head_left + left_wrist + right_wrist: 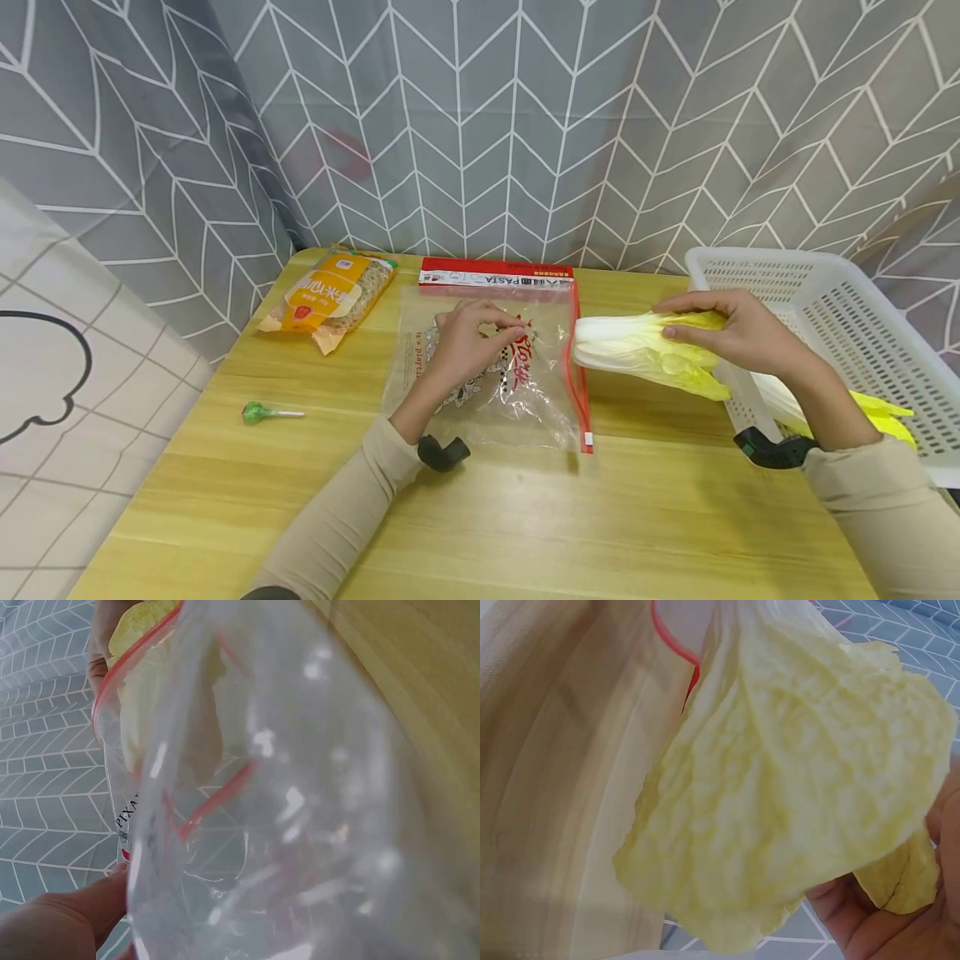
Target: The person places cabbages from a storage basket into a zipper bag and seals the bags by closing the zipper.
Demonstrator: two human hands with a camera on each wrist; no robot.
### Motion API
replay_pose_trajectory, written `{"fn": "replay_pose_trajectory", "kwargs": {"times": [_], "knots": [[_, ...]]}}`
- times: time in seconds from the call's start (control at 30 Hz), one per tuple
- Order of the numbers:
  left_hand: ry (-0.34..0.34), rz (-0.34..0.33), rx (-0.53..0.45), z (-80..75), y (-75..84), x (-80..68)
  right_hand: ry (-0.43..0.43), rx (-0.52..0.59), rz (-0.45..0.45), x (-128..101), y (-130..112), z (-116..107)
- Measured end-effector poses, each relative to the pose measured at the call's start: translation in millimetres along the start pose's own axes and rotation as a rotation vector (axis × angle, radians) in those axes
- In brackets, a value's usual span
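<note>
The clear zip bag (543, 417) lies on the bench (540, 542), its film pinched by the left hand (471, 340). The right hand (753, 333) grips a cabbage (637, 346) between thumb and fingers, white end at the bag's red-edged mouth. Left of the bag lie a lollipop (257, 412) and orange packet (327, 293); right, a white basket (757, 267).

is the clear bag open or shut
Open: the left wrist view shows the bag with its red edges apart, the cabbage at its mouth.
</note>
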State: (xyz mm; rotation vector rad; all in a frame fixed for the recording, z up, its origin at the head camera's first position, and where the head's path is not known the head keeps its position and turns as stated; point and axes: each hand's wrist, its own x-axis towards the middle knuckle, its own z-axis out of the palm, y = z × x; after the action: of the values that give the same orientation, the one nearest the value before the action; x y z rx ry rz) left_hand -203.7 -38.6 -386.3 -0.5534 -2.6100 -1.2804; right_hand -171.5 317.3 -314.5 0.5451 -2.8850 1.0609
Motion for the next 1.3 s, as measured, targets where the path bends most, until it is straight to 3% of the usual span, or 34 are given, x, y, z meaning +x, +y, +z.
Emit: {"fn": "replay_pose_trajectory", "kwargs": {"times": [0.37, 0.77, 1.3], "knots": [[-0.004, -0.004, -0.010, 0.9, 0.5, 0.3, -0.036, -0.023, 0.042, -1.6, -2.1, 4.6], [-0.006, -0.013, -0.017, 2.0, 5.2, -0.2, -0.098, 0.002, -0.005, 7.7, -8.8, 17.3], [-0.002, -0.020, -0.027, 1.2, 4.6, 0.6, -0.042, 0.056, -0.051, 19.6, -21.7, 57.5]]}}
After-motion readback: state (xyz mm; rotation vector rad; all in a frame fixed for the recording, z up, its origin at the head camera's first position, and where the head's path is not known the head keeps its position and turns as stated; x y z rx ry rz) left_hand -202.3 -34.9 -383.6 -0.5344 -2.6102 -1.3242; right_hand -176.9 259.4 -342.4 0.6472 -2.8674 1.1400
